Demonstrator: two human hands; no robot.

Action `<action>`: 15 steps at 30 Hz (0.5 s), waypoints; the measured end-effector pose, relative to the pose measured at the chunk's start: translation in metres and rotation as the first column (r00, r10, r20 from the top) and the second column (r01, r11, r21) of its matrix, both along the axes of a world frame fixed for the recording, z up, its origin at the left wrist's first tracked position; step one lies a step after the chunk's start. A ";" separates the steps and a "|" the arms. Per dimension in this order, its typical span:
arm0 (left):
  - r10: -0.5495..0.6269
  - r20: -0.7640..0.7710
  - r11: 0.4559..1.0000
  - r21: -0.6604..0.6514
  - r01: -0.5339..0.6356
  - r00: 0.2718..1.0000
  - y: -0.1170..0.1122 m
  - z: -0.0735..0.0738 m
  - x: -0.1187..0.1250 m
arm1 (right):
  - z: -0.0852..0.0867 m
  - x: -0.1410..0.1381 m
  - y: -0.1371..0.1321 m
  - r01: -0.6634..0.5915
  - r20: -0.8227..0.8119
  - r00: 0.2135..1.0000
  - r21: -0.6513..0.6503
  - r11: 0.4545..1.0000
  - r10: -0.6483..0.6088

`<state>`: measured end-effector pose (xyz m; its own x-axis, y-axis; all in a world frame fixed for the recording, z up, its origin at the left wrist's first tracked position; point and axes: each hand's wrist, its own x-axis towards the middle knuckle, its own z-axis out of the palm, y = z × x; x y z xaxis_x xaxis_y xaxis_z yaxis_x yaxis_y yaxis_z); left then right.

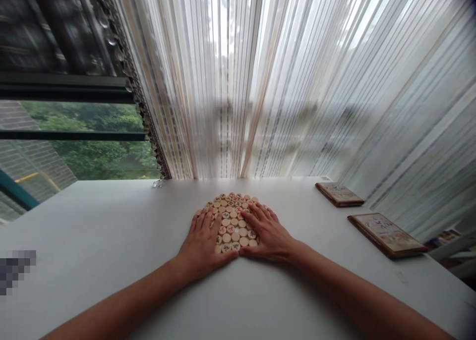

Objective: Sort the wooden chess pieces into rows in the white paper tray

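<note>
center frame, on white table (111,231): cluster of round wooden game pieces (234,220) | between both hands, running away toward curtain (297,82) | left hand (204,243) flat, open, on left edge | right hand (268,233) flat, open, on right edge, equally near | pale discs, red/black marks, single layer | two wooden box halves (386,233) right, well apart

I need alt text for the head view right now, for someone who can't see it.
Left hand and right hand lie flat on a white table, cupping a cluster of round wooden game pieces between them. Two flat brown boxes sit to the right, with a sheer striped curtain and a window behind.
</note>
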<state>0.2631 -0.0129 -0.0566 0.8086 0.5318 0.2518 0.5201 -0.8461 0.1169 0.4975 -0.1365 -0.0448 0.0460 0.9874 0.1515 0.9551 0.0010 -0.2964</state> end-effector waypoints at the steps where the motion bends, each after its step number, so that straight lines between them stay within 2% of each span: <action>1: -0.003 0.001 1.000 -0.001 0.003 1.000 0.002 0.001 0.001 | 0.000 0.001 0.002 -0.001 0.000 1.000 0.008 1.000 0.001; 15: -0.024 0.014 0.998 -0.055 0.025 1.000 0.039 0.008 0.022 | -0.003 0.015 0.033 0.040 0.018 0.999 0.016 0.999 -0.041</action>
<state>0.2846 0.0262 -0.0488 0.8183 0.5252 0.2335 0.4973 -0.8507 0.1704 0.5127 -0.1035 -0.0475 0.0830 0.9823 0.1679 0.9598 -0.0334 -0.2787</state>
